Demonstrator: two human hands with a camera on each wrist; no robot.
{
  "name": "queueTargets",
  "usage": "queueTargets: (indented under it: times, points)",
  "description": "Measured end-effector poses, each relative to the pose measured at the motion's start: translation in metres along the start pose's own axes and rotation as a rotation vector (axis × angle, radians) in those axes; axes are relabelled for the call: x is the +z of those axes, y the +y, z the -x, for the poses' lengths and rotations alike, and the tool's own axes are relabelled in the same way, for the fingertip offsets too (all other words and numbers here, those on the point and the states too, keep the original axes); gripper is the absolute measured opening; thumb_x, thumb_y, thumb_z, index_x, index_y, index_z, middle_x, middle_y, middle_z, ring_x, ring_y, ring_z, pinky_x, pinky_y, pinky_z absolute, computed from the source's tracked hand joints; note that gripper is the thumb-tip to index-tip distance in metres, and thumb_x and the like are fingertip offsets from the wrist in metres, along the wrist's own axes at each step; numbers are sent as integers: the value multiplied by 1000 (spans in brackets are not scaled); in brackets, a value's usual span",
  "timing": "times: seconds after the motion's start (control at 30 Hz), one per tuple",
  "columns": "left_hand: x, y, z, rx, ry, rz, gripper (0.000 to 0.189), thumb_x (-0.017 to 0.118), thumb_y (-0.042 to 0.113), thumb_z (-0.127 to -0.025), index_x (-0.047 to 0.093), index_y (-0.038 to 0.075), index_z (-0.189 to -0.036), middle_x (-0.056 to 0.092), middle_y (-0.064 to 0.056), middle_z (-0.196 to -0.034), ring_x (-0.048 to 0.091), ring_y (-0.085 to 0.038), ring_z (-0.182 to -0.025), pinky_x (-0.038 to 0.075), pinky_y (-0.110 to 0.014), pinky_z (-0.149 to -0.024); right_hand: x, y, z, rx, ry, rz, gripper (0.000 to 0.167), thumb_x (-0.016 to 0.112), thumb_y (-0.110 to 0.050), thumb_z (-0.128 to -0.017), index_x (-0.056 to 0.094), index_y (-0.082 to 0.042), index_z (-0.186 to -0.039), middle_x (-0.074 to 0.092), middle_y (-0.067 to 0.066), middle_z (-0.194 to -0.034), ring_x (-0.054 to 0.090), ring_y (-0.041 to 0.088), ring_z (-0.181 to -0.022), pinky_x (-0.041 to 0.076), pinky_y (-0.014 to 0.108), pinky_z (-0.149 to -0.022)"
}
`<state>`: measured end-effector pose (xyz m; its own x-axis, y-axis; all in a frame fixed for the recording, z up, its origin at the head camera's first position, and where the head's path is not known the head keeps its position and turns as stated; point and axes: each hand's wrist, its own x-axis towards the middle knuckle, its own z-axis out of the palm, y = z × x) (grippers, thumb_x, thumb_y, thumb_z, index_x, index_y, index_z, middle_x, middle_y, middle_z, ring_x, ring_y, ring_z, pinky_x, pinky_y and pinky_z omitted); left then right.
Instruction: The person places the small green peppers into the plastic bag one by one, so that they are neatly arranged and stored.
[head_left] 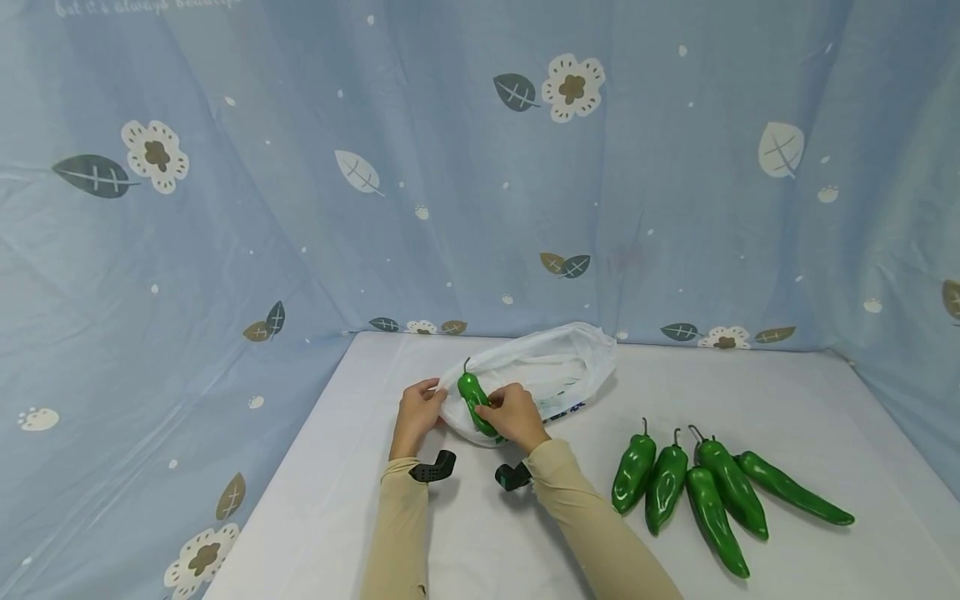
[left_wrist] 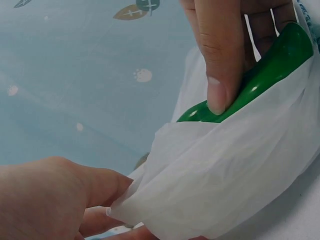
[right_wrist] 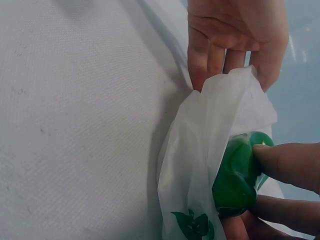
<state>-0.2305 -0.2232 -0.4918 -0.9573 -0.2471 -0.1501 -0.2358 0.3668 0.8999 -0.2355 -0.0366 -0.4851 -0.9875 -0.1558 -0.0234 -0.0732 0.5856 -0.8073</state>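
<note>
Blue cloth [head_left: 450, 167] with printed flowers [head_left: 573, 87] and leaves [head_left: 514, 92] behind a white table [head_left: 322, 500].

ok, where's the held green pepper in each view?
Head: green pepper just below centre, pinched by the right hand.
Left wrist: upper right, partly behind the bag's edge.
Right wrist: right of centre, lower half.
Shared landmark: white bag.

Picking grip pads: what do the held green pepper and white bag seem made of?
Green pepper: glossy, maybe moulded plastic, judging by sharp highlights; real waxy skin isn't ruled out.
White bag: likely thin plastic film, satiny, given its crinkled, translucent folds.
</note>
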Motion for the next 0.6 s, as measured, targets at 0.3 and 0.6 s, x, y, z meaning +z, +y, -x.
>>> queueTargets:
  times: [0.3,0.6]
  points:
    - [1,-1,-1,1,-9,3,45,59,22,-104,58,4,-145,65,-25,-138,68,-32,-115,61,-32,-80,2,4,0,2,-6,29,33,82,-26,-89,79,0,-109,79,10,-100,71,20,-89,60,40,-80]
    - [1,-1,-2,8,-4,-3,45,59,21,-103,58,3,-144,66,-25,-136,69,-31,-113,60,-31,-81,2,2,1,3,0,36,32,82,-26,-89,79,-2,-109,78,9,-99,71,20,-89,60,41,-80]
